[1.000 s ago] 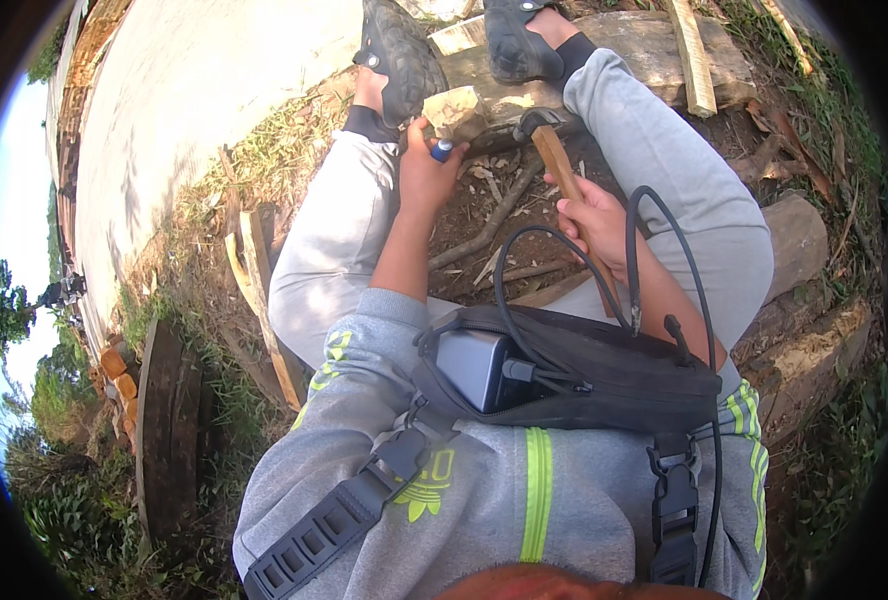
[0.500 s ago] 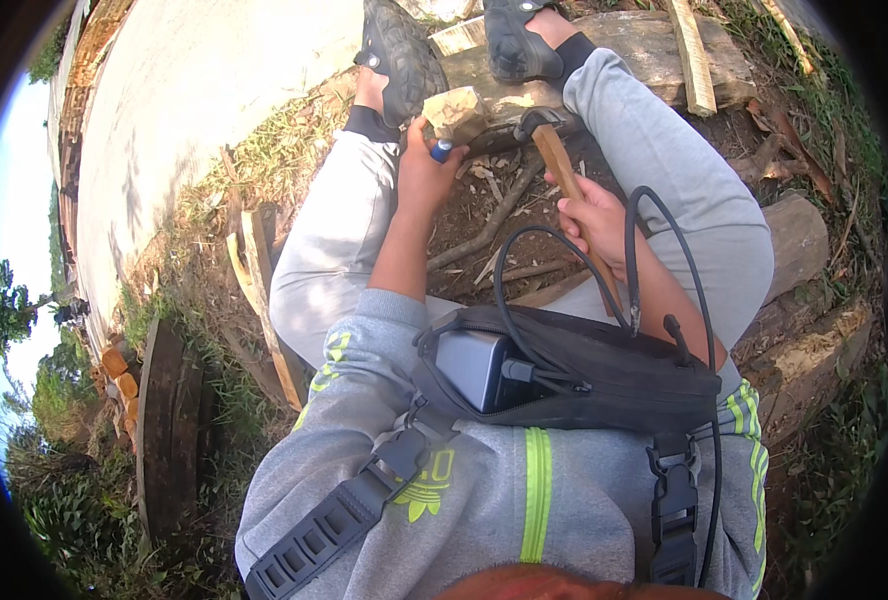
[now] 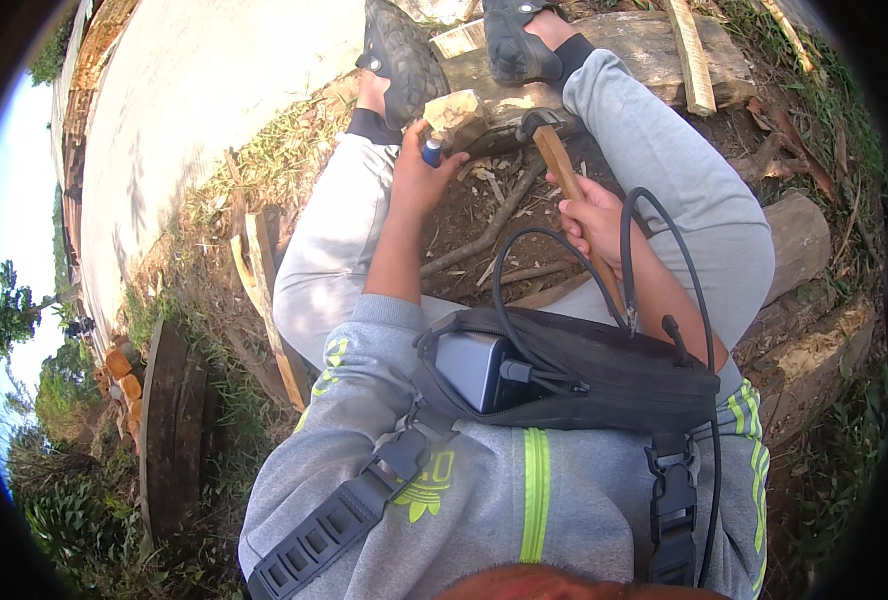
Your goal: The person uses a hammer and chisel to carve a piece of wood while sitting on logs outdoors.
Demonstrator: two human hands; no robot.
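My left hand (image 3: 422,178) is closed round the lower side of a pale, rough-cut wood block (image 3: 458,112), its thumb and fingers on either side. A short blue cylinder with a light end (image 3: 432,152) shows at this hand; what it belongs to is hidden. My right hand (image 3: 594,220) grips the flat wooden handle of a hammer-like tool (image 3: 556,158). The tool's dark metal head (image 3: 539,122) points away from me, to the right of the block and apart from it. Whether that head is a hammer's or an adze's, I cannot tell.
Between my legs, sticks (image 3: 499,220) and wood chips lie on the soil. A thick log (image 3: 624,55) lies by my feet, with a sawn strip (image 3: 691,60) across it. A black waist bag (image 3: 604,360) with a looping cable crosses my lap. Split wood (image 3: 264,290) stands left.
My left hand has shifted slightly left and turned, with the block tilting a little. The blue cylinder has moved left too. My right hand and its tool stay almost where they were.
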